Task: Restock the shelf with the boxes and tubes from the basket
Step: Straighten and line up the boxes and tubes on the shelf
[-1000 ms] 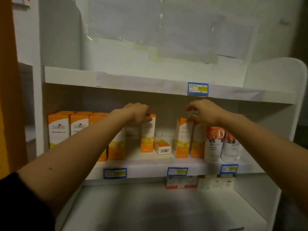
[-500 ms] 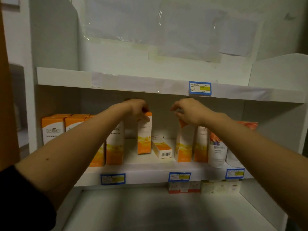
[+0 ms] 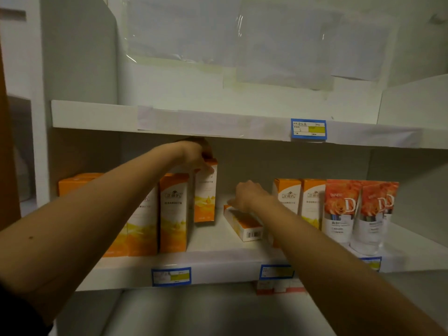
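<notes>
Two boxes are handled on the middle shelf (image 3: pixel 230 270): the upright orange-and-white box (image 3: pixel 205 197) is pinched at its top by the left hand (image 3: pixel 191 154), and the small flat-lying box (image 3: pixel 244 226) is touched by the right hand (image 3: pixel 249 196), whose grip cannot be told.

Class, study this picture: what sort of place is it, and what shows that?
Probably a shop, perhaps a pharmacy: blue price labels on the shelf edges, rows of identical orange boxes, and matching tubes.
</notes>
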{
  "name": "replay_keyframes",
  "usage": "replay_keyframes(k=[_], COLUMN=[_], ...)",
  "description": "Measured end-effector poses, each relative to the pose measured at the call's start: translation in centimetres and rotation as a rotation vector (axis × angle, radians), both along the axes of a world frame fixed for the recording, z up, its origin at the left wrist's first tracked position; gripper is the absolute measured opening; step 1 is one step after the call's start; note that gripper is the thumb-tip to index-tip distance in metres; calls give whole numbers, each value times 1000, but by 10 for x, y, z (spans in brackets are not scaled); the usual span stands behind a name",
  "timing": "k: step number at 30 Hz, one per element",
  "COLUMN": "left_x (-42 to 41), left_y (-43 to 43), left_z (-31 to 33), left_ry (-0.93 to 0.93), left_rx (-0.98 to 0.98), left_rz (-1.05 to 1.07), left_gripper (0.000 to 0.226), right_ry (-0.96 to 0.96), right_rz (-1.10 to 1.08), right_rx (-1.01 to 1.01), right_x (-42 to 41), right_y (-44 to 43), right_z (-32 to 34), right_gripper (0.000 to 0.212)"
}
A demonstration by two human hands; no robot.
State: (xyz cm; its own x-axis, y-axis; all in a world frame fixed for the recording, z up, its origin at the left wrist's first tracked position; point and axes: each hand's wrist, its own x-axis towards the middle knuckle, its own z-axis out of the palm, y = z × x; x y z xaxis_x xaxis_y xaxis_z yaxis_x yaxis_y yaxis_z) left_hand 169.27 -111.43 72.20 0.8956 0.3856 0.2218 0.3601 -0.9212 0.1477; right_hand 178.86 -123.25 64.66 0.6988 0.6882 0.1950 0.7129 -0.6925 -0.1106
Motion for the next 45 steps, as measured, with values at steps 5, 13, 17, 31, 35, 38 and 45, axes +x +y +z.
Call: replay_keyframes(k=[5,13,17,31,35,38,45], left_x=[3,-4,-10,-27,-25,-23,-24], left_y=[6,16,8,-13,-11,-11,-10], left_z=[0,-3,-3,-7,-12,-14,-12], left_ry=[-4,-24,-62,53,104,103,118], left_rx=[19,24,15,14,28,21,-29], left_rz=[-30,-15,-45,-29,-43,-31,-23], left_gripper=[47,50,46,37,30,34,33], right_ry=[78,90,73,40,93,89,75], right_rz=[-111,-146,-145,-75,-83,-96,-79], right_rx=[32,170,265,464,476,465,486], right_x=[9,1,-8,-45,-48,-49,-55], right_y=[12,9,-7,-34,-38,-40,-39], right_z=[-33,-29,-16,-1,-1,0,3], right_gripper=[47,43,55,77,77,79,79])
